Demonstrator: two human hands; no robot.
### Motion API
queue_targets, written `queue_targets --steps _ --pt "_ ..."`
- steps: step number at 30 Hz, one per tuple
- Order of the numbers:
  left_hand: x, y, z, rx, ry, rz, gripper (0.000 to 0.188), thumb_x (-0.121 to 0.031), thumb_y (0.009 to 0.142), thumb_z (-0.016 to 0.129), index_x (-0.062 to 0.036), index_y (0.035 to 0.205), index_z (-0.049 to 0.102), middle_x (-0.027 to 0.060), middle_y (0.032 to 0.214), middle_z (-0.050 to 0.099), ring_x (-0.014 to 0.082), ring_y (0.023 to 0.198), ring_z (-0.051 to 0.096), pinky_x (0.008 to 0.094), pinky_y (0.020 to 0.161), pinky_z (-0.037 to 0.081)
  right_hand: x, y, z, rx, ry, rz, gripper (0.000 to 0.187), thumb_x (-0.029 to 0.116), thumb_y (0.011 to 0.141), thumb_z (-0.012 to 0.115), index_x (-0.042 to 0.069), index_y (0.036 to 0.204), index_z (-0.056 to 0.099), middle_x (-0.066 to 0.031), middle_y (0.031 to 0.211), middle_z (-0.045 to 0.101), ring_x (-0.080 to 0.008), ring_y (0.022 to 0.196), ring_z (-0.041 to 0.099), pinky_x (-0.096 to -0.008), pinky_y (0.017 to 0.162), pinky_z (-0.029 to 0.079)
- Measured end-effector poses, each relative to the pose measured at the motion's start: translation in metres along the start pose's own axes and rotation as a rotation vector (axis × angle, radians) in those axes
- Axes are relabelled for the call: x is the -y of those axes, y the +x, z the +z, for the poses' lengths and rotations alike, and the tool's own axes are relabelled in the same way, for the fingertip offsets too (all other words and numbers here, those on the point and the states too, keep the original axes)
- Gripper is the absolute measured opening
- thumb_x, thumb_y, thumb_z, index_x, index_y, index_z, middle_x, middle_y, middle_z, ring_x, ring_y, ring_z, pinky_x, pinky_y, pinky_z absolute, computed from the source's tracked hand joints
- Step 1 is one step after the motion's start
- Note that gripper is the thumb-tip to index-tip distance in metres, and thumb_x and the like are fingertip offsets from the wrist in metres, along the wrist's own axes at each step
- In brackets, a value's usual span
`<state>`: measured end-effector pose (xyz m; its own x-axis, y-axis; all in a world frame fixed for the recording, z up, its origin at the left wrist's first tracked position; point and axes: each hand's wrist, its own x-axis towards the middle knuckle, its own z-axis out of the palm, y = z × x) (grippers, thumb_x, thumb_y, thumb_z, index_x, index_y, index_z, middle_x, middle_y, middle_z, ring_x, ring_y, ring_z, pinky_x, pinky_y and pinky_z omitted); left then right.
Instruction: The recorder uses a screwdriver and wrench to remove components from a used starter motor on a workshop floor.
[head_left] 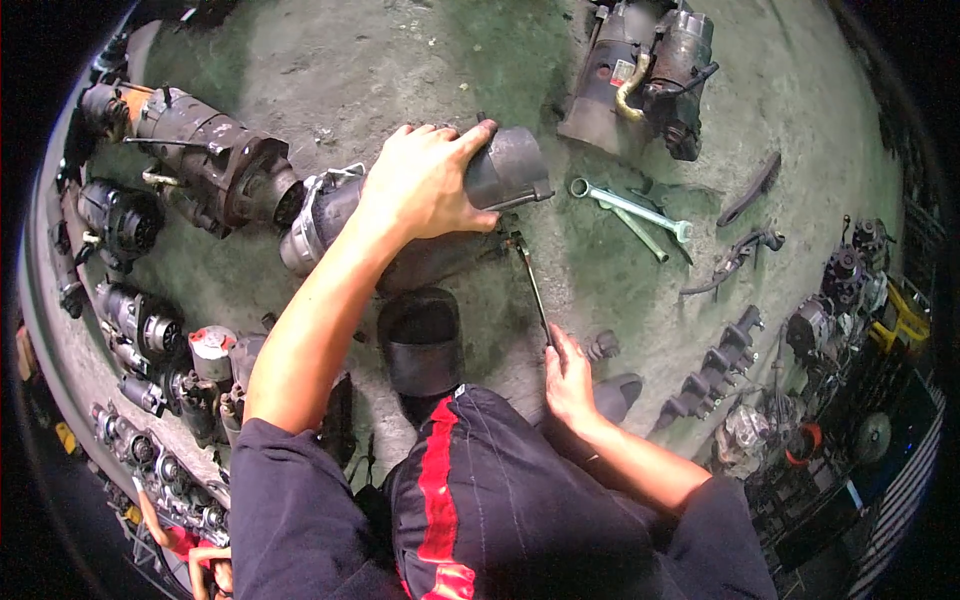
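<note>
Under the clasping left hand lies a motor, the right hand pinching a tool.

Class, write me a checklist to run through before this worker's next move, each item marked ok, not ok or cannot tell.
1. Left hand steadies the dark cylindrical unit: ok, fingers over its top.
2. Right hand grips the slim tool: ok, at its lower end.
3. Tool tip properly seated: cannot tell, too small and dark.
4. Hands gloved: not ok, both bare.
5. Ring-ended wrench clear of both hands: ok, lying on the floor.
</note>
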<state>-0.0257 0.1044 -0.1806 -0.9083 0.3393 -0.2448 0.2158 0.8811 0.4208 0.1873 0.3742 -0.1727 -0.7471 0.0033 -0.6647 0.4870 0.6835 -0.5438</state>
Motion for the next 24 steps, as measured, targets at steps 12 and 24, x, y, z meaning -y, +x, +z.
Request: queue_targets --steps 12,24 --pt "0.002 0.002 0.001 -0.011 -0.019 0.012 0.101 -0.048 0.061 0.086 -0.0138 0.147 0.045 0.0180 0.115 0.066 0.0345 0.113 0.061 0.0432 0.100 0.044 -0.026 0.030 0.014 0.017 -0.027 -0.109 0.041 0.006 0.098 0.052 0.001 0.138 0.053 -0.0203 0.136 0.059 -0.0299 0.128 0.056 -0.0370 0.108 0.042" --pt "-0.002 0.000 -0.005 0.066 0.005 -0.030 0.097 -0.054 0.064 0.084 -0.0134 0.144 0.048 0.0160 0.118 0.066 0.0319 0.115 0.061 0.0440 0.104 0.042 0.064 0.003 -0.088 0.235 -0.101 -0.237 0.059 0.004 0.085 0.063 0.007 0.140 0.043 -0.0174 0.108 0.058 -0.0234 0.083 0.063 -0.0384 0.075 0.052"
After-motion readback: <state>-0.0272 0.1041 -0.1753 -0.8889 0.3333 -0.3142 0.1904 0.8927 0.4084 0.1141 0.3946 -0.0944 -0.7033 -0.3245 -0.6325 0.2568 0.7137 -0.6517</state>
